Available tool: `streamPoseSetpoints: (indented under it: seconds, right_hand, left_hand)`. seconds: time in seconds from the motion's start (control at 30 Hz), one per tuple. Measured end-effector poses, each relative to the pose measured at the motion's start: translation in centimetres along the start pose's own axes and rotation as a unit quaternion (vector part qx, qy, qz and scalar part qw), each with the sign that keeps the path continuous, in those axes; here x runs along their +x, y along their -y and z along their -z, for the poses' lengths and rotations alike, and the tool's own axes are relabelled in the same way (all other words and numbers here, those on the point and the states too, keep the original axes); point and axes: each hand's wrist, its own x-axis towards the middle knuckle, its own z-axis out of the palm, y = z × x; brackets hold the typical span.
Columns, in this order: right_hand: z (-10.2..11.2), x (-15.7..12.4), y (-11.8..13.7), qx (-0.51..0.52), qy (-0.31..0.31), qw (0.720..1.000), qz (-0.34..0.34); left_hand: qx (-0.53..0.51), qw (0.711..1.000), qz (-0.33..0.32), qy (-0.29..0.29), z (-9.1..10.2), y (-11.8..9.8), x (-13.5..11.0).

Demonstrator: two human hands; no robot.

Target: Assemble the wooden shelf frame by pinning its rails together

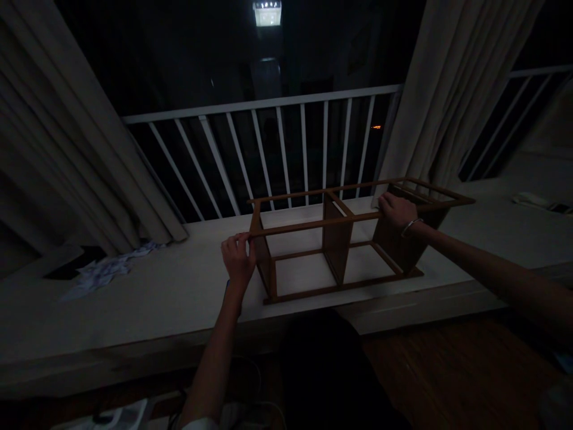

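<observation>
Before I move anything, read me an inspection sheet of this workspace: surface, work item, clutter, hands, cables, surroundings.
Surface: white ledge, dimly lit.
Work item: brown wooden frame with cross panels, on the ledge.
Clutter: crumpled papery pile on the ledge, left of the frame.
Hands: right hand has its fingers curled over the near upper rail; left hand touches the near left corner, grip unclear.
Cables: thin cord-like line below the ledge, too dark to confirm.
Surroundings: pale curtains, white railing, darkness beyond.
</observation>
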Motion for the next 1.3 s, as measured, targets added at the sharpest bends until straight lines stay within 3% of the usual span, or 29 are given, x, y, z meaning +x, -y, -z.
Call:
streamPoseSetpoints:
  seconds: [0.67, 0.9, 1.1, 1.3]
  right_hand:
    - [-1.0, -0.1, 0.3, -0.048, -0.035, 0.998, -0.03]
    - [-0.9, -0.2, 0.4, -0.041, -0.021, 0.998, -0.04]
    - [-1.1, -0.1, 0.2, -0.027, -0.026, 0.999, -0.029]
    - [-1.5, 0.0, 0.1, -0.037, -0.03, 0.998, -0.041]
  left_hand:
    - [0.079, 0.996, 0.02, 0.021, -0.5, -1.0, -0.1]
    - [0.079, 0.996, 0.027, 0.029, -0.3, -1.0, 0.3]
    - [0.119, 0.988, 0.04, 0.091, 1.1, -2.3, 1.5]
    - [0.143, 0.962, -0.031, 0.232, 5.1, -3.0, 4.0]
